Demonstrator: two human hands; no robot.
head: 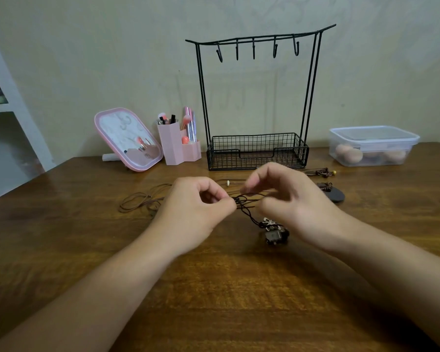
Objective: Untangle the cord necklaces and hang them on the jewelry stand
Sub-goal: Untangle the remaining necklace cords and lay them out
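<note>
A knot of dark cord necklaces [241,200] hangs between my hands, just above the wooden table [214,288]. My left hand [196,212] pinches the knot from the left. My right hand [287,196] pinches cords on the knot's right side. A dark pendant [274,233] dangles from the tangle onto the table. Brown cord loops [140,201] lie to the left. A round dark pendant [334,194] and a beaded one [320,172] lie to the right. The black wire jewelry stand [257,102] stands behind, its several hooks bare.
A pink mirror [127,138] and a pink brush holder [175,146] stand at the back left. A clear lidded plastic box [374,146] sits at the back right. A white shelf unit [8,102] is at the far left.
</note>
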